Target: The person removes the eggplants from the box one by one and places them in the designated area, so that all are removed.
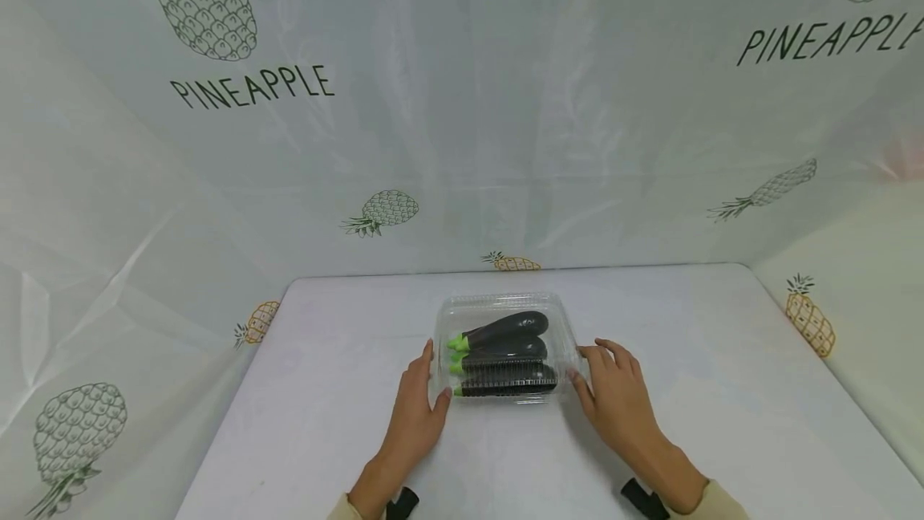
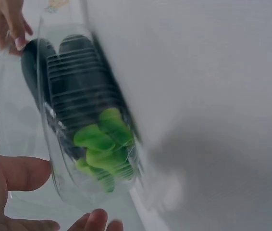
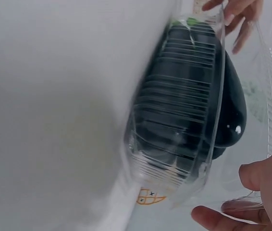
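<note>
A clear plastic clamshell box (image 1: 498, 302) lies on the table with several dark eggplants (image 1: 508, 329) in it, their green stems (image 1: 458, 342) facing left. My left hand (image 1: 419, 404) holds the box at its left end; in the left wrist view the thumb (image 2: 28, 173) touches the rim and the fingertips (image 2: 97, 219) sit by the end wall. At the right end my right hand (image 1: 617, 396) grips the clear plastic edge, with thumb (image 3: 253, 175) and fingers (image 3: 213, 219) on either side of it in the right wrist view. Whether the lid is fastened cannot be made out.
The white table (image 1: 325, 359) has its far edge against a pale curtain (image 1: 498, 103) printed with pineapples. The same sheeting hangs along both sides. Black wrist straps (image 1: 645, 499) show near the sleeves.
</note>
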{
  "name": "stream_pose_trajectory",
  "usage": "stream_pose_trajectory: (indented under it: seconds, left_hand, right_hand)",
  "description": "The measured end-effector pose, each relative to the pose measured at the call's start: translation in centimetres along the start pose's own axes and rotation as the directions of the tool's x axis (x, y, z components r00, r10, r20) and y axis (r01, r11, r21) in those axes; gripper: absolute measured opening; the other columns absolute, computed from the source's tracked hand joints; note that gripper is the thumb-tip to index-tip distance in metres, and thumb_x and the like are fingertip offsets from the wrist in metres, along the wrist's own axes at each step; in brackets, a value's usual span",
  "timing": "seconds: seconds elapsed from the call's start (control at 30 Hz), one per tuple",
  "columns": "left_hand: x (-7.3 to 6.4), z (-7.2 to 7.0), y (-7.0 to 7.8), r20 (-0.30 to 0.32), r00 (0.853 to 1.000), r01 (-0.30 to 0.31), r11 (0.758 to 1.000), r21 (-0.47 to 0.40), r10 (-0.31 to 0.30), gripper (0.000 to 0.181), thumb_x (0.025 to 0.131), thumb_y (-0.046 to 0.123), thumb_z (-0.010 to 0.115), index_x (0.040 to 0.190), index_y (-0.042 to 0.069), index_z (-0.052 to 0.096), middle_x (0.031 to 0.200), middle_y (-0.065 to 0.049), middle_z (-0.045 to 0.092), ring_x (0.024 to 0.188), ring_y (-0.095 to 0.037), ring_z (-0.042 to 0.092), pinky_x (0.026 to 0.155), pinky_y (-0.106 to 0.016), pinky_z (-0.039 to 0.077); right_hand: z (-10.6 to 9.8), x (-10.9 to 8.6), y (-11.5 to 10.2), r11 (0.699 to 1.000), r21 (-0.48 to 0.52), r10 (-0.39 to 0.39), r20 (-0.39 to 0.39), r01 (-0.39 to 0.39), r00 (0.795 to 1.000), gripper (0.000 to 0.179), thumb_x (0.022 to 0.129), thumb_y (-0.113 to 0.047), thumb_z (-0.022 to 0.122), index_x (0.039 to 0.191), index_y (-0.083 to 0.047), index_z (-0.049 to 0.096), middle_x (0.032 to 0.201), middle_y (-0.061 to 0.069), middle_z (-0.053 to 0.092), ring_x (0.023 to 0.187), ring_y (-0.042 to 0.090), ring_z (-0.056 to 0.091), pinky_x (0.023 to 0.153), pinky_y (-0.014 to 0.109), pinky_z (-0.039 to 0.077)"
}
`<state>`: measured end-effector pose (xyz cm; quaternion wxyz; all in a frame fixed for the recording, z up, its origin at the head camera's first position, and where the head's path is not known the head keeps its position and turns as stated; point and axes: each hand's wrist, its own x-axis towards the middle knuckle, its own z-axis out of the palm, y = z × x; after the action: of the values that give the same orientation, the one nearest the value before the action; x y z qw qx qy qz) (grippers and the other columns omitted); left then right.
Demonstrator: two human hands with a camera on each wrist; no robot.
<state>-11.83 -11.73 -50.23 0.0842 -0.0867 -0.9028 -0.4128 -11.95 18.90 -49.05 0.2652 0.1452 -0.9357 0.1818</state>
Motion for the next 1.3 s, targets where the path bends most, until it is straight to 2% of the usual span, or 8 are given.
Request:
stream_pose_trajectory:
  seconds: [0.17, 0.3, 0.4, 0.57, 0.83, 1.0, 1.17, 1.3]
  left_hand:
    - [1.0, -0.8, -0.3, 0.061, 0.997, 0.062, 0.993, -0.101, -0.056, 0.071, 0.099, -0.001, 0.067, 0.161, -0.003, 0.032, 0.143, -0.021, 0.054, 0.105, -0.022, 0.058, 0.081, -0.032, 0.057]
    - [2.0, -1.5, -0.6, 0.125, 0.986, 0.138, 0.970, -0.200, -0.115, 0.067, 0.098, -0.002, 0.065, 0.159, -0.003, 0.036, 0.139, -0.024, 0.058, 0.098, -0.022, 0.063, 0.074, -0.030, 0.057]
    - [2.6, -1.7, -0.7, 0.164, 0.973, 0.203, 0.939, -0.278, -0.161, 0.064, 0.096, -0.005, 0.063, 0.156, -0.005, 0.039, 0.135, -0.025, 0.060, 0.095, -0.025, 0.066, 0.071, -0.031, 0.059]
    - [3.4, -1.9, -0.8, 0.205, 0.952, 0.292, 0.872, -0.392, -0.227, 0.060, 0.097, -0.010, 0.057, 0.154, -0.006, 0.039, 0.131, -0.026, 0.060, 0.085, -0.023, 0.067, 0.067, -0.031, 0.061]
    - [4.4, -2.2, -1.3, 0.252, 0.923, 0.379, 0.803, -0.460, -0.292, 0.058, 0.098, -0.008, 0.059, 0.153, -0.009, 0.042, 0.126, -0.024, 0.058, 0.075, -0.015, 0.065, 0.065, -0.028, 0.060]
    - [4.7, -2.4, -1.3, 0.281, 0.912, 0.405, 0.763, -0.504, -0.299, 0.059, 0.098, -0.009, 0.061, 0.153, -0.013, 0.040, 0.123, -0.023, 0.058, 0.074, -0.015, 0.064, 0.064, -0.026, 0.059]
    - [4.7, -2.6, -1.6, 0.308, 0.906, 0.416, 0.752, -0.511, -0.292, 0.061, 0.099, -0.010, 0.061, 0.154, -0.014, 0.037, 0.123, -0.024, 0.059, 0.075, -0.015, 0.063, 0.064, -0.026, 0.059]
    - [4.6, -2.8, -1.5, 0.327, 0.901, 0.421, 0.755, -0.502, -0.285, 0.059, 0.098, -0.010, 0.061, 0.153, -0.013, 0.040, 0.121, -0.022, 0.059, 0.075, -0.015, 0.062, 0.063, -0.025, 0.059]
  right_hand:
    - [-0.3, 0.4, 0.0, 1.000, 0.022, 0.011, -0.007, -0.011, 1.000, 0.037, 0.089, -0.011, 0.083, 0.118, 0.003, 0.066, 0.112, 0.020, 0.071, 0.120, 0.045, 0.058, 0.102, 0.064, 0.048]
    - [-0.6, 0.8, 0.1, 0.998, 0.058, 0.008, -0.020, -0.007, 1.000, 0.036, 0.089, -0.012, 0.084, 0.116, 0.002, 0.066, 0.114, 0.019, 0.070, 0.116, 0.045, 0.060, 0.099, 0.064, 0.049]
    - [-0.9, 1.1, 0.1, 0.997, 0.079, 0.005, -0.027, -0.003, 1.000, 0.035, 0.089, -0.012, 0.084, 0.115, 0.001, 0.066, 0.115, 0.018, 0.069, 0.115, 0.045, 0.061, 0.097, 0.064, 0.050]
    - [-1.2, 1.6, 0.3, 0.994, 0.107, -0.004, -0.041, 0.008, 0.999, 0.036, 0.088, -0.012, 0.085, 0.116, 0.004, 0.068, 0.118, 0.019, 0.071, 0.115, 0.045, 0.062, 0.096, 0.064, 0.052]
    - [-1.9, 2.6, 0.4, 0.986, 0.168, 0.027, -0.026, -0.022, 0.999, 0.035, 0.088, -0.012, 0.085, 0.115, 0.004, 0.070, 0.119, 0.018, 0.073, 0.116, 0.044, 0.064, 0.095, 0.064, 0.054]
    - [-2.3, 3.2, 0.5, 0.983, 0.184, 0.029, -0.017, -0.025, 0.999, 0.034, 0.087, -0.012, 0.086, 0.113, 0.003, 0.072, 0.114, 0.018, 0.075, 0.112, 0.043, 0.067, 0.093, 0.063, 0.056]
    - [-2.6, 3.7, 0.8, 0.979, 0.201, 0.024, -0.028, -0.018, 0.999, 0.033, 0.086, -0.011, 0.087, 0.113, 0.002, 0.072, 0.108, 0.016, 0.077, 0.107, 0.042, 0.070, 0.092, 0.061, 0.057]
    - [-2.9, 4.2, 0.9, 0.973, 0.227, 0.046, -0.025, -0.039, 0.999, 0.030, 0.087, -0.011, 0.086, 0.112, 0.001, 0.073, 0.107, 0.014, 0.077, 0.105, 0.040, 0.070, 0.090, 0.060, 0.058]
